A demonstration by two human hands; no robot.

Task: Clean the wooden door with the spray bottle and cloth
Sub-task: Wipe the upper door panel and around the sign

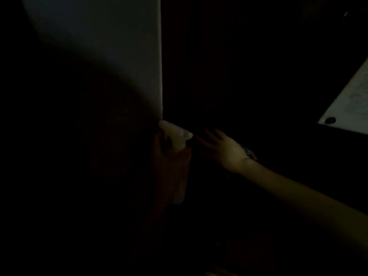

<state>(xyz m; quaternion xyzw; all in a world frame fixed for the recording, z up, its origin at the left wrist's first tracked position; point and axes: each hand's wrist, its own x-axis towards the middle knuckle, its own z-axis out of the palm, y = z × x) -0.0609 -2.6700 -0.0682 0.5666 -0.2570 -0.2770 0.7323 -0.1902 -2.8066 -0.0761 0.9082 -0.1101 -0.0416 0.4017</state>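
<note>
The scene is very dark. A spray bottle (pixel 176 136) with a pale trigger head hangs at the centre, its nozzle pointing right. Below the head is a reddish mass, and the dimness hides whether it is the bottle's body or a cloth. My left hand (pixel 158 144) shows only as faint fingers wrapped around the bottle's neck. My right hand (pixel 223 149) reaches in from the lower right with fingers spread, just right of the nozzle, and holds nothing. The dark wooden door (pixel 239 72) fills the space behind it.
A pale wall (pixel 119 46) ends in a vertical edge right above the bottle. At the right edge lies a light patch of surface (pixel 352 104) with a small dark round spot (pixel 330 120). Everything else is in shadow.
</note>
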